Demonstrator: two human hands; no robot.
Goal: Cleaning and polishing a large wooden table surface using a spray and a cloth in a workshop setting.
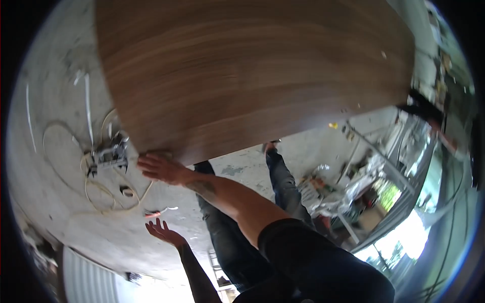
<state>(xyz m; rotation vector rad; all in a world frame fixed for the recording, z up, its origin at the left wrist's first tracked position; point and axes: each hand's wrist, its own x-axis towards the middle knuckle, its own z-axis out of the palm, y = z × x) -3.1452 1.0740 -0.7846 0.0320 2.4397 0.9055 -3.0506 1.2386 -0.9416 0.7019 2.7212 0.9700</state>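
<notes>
A large brown wood-grain board [252, 76] fills the upper middle of the view, its surface smeared by motion. My right hand [162, 167] reaches across to the left and rests at the board's near left corner, fingers stretched out along it. Below and apart from the board, my left hand [165, 234] is raised with spread fingers and nothing in it. Closest to that hand on the floor lies a small tool with a red handle [152, 214].
A metal tool [112, 155] with a coiled yellowish hose [93, 194] lies on the grey floor at left, beside a roll of tape [127, 191]. Another person's dark sleeve [425, 108] shows at the board's right end. Clutter and plastic wrapping [348, 189] lie at right near a metal frame [381, 156].
</notes>
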